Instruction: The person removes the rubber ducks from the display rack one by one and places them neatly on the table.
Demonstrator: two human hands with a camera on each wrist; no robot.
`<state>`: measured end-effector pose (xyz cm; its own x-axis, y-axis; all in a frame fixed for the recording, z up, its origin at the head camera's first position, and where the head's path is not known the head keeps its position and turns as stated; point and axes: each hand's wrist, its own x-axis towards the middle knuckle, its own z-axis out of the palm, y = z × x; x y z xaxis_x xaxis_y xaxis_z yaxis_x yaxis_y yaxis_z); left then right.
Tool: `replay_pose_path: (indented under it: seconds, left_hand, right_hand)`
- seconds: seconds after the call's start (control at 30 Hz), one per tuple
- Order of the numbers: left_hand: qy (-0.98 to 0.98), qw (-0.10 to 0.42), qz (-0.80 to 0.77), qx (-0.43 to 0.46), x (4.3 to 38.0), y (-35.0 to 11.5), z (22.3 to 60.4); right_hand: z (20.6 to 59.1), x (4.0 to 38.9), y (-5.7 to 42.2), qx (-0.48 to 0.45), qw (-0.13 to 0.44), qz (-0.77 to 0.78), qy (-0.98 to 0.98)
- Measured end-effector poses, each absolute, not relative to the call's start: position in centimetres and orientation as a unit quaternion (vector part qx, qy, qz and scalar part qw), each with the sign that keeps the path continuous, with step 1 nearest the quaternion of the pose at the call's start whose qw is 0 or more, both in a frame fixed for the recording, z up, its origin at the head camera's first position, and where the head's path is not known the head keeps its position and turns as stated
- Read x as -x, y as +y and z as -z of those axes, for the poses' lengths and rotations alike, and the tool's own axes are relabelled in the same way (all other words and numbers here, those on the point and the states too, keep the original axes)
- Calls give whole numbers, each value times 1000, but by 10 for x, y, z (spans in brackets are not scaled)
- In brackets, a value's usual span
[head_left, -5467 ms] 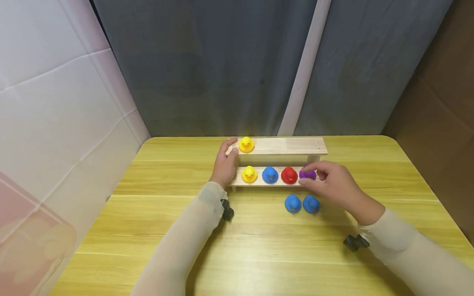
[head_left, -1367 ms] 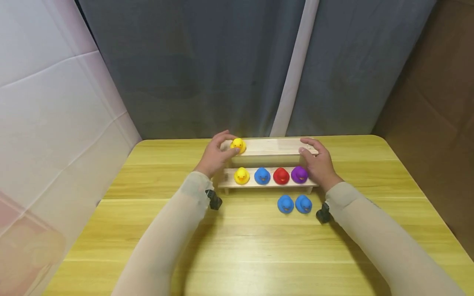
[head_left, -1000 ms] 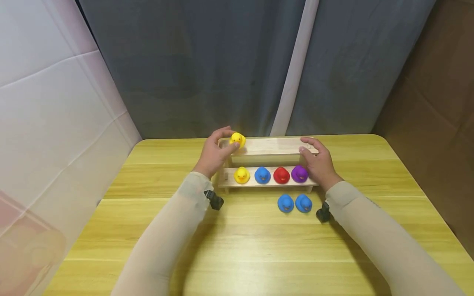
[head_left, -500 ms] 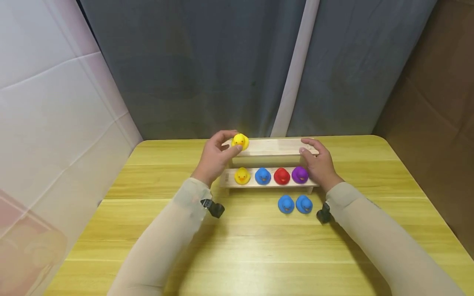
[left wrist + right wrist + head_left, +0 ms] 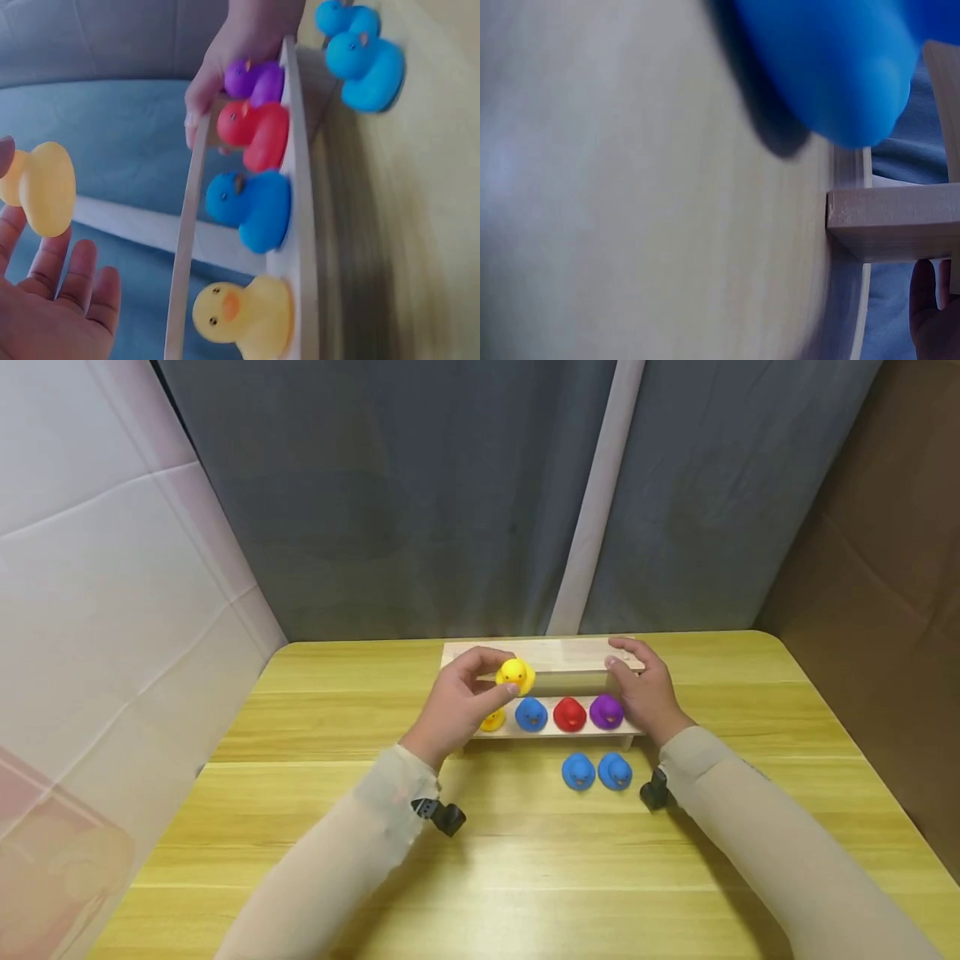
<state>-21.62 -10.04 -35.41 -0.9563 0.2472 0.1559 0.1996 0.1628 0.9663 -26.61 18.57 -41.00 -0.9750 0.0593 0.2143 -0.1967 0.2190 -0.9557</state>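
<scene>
My left hand [image 5: 461, 706] pinches a yellow rubber duck [image 5: 515, 675] between thumb and fingers, held off the two-tier wooden shelf [image 5: 562, 654] and in front of its upper board. At the shelf's right end, my right hand [image 5: 648, 689] grips the upper board, thumb toward the front. Along the lower board stand another yellow duck [image 5: 244, 315], a blue duck [image 5: 532, 715], a red duck [image 5: 570, 715] and a purple duck [image 5: 607, 712]. In the head view the left hand partly covers that lower yellow duck. The right wrist view shows only some right-hand fingertips [image 5: 922, 292].
Two more blue ducks [image 5: 578, 772] sit side by side on the wooden table [image 5: 540, 877], in front of the shelf's right half. Behind the table hangs a grey curtain [image 5: 412, 510]. A white cloth wall [image 5: 112, 577] stands at the left, a brown one [image 5: 862, 543] at the right.
The left hand has lifted the yellow duck off the upper board and brought it right and toward me. Earlier, the right hand left the purple duck and took the shelf's right end.
</scene>
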Motion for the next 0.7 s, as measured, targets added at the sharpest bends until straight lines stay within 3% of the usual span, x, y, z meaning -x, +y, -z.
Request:
replay_pose_path:
  seconds: [0.3, 0.7]
  left_hand:
    - [779, 19, -596, -191, 202, -89, 378]
    - [777, 94, -596, -181, 184, -79, 404]
  right_hand:
    - [411, 267, 187, -51, 104, -616, -779]
    - [411, 266, 187, -45, 98, -619, -778]
